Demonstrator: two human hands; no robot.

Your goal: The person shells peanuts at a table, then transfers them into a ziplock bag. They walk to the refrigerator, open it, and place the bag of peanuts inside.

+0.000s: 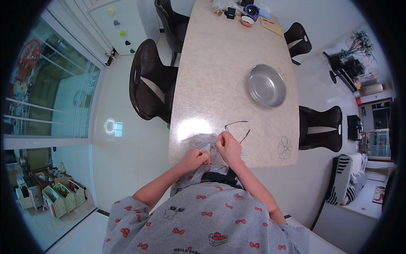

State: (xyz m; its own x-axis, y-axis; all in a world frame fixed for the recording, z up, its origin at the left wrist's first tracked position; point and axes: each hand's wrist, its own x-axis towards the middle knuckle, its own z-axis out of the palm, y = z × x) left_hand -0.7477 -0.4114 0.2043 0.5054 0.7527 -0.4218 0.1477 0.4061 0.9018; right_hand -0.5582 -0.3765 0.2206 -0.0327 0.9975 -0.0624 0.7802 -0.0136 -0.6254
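Note:
At the table's near edge, a clear plastic bag with blue lines like a zip strip spans the space between my hands. My left hand pinches it on one side, fingers curled in. The right hand is closed at the bag's other side, its fingertips partly hidden. Just beyond my right hand lies a pair of eyeglasses, with its thin dark temple arms pointing right and its front mostly covered by the hand. A round metal basin stands farther off to the right, with nothing visible inside.
On the pale table, the far end holds a small bowl, a purple-rimmed round container, a black device and a wooden board. Dark chairs line both sides. A glass sliding door is at left.

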